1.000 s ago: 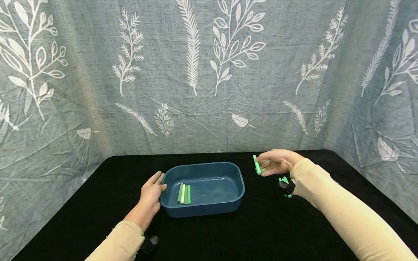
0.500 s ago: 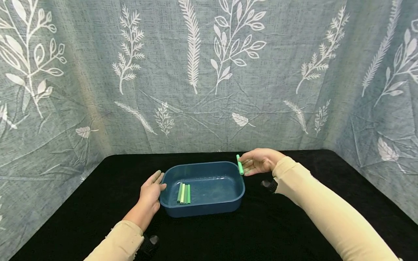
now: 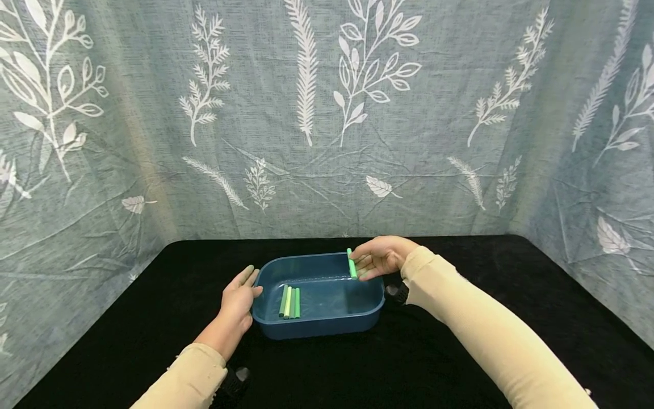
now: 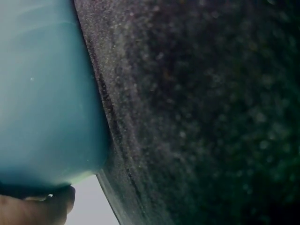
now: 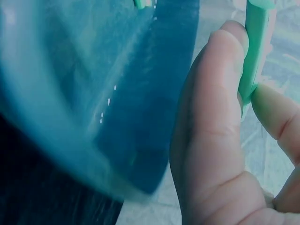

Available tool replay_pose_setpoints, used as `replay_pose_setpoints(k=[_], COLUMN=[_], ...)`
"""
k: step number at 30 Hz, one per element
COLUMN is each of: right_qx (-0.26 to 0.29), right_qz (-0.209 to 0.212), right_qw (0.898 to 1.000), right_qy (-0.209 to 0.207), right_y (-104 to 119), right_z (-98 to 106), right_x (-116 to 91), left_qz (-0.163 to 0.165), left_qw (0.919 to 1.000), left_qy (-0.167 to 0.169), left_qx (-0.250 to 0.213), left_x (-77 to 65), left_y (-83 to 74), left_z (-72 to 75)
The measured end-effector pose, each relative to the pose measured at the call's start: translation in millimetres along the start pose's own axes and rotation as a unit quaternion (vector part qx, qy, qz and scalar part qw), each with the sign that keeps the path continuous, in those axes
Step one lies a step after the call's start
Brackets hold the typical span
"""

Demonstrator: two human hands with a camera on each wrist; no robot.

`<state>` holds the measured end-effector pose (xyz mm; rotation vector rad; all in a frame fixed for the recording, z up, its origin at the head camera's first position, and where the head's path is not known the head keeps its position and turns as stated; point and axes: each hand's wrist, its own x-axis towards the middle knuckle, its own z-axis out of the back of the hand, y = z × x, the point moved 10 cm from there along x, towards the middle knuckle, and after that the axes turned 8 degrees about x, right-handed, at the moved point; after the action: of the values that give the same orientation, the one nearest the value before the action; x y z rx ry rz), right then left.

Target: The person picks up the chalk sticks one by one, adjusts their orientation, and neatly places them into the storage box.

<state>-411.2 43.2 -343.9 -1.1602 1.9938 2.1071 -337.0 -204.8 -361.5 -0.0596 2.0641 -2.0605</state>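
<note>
A dark blue rectangular tub (image 3: 322, 328) stands on the black tabletop. Inside it, at the left end, several green and pale yellow-green chalk sticks (image 3: 289, 302) lie side by side. My right hand (image 3: 382, 258) pinches one light green chalk stick (image 3: 352, 264) between thumb and fingers, above the tub's back right part. The right wrist view shows this same green stick (image 5: 256, 47) between the fingertips. My left hand (image 3: 237, 304) rests against the tub's left side with its fingers fairly straight. In the left wrist view, a fingertip (image 4: 42, 208) shows by the tub's wall (image 4: 51, 103).
A grey-blue curtain (image 3: 317, 187) with white leaf patterns hangs behind and beside the black table (image 3: 327, 375). Dark wrist cameras (image 3: 397, 293) are worn on both wrists. My right forearm (image 3: 475, 324) covers part of the table's right side.
My right hand has carried the green chalk stick leftward, from the right of the tub to above it. Chalk sticks seen under the right wrist earlier are now hidden. The left hand stays put.
</note>
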Motion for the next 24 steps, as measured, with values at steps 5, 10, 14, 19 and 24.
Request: replay_pose_setpoints(k=[5,10,14,19,24], right_qx=[-0.009,-0.032,-0.054,-0.065,-0.062], right_qz=[-0.01,-0.024,-0.031,-0.05,-0.06], right_qw=[1.0,0.999,0.998,0.996,0.996], right_qy=[0.006,0.019,0.033,0.035,0.02], right_y=[-1,0,-1,-9,-16], right_z=[-9,-24,-36,-46,-54], right_x=[8,17,27,41,53], left_qz=[0.002,-0.005,-0.007,-0.013,-0.015], left_qw=[1.0,1.0,0.9999,0.9999,0.9999], left_qy=[0.0,-0.001,-0.001,-0.003,-0.006], left_qx=[0.006,0.008,0.009,0.004,0.002], left_x=[1.7,0.8,-0.1,0.3,0.6], left_y=[0.5,-0.9,-0.8,-1.3,-2.6], left_z=[-1.4,0.1,1.3,0.1,-1.6])
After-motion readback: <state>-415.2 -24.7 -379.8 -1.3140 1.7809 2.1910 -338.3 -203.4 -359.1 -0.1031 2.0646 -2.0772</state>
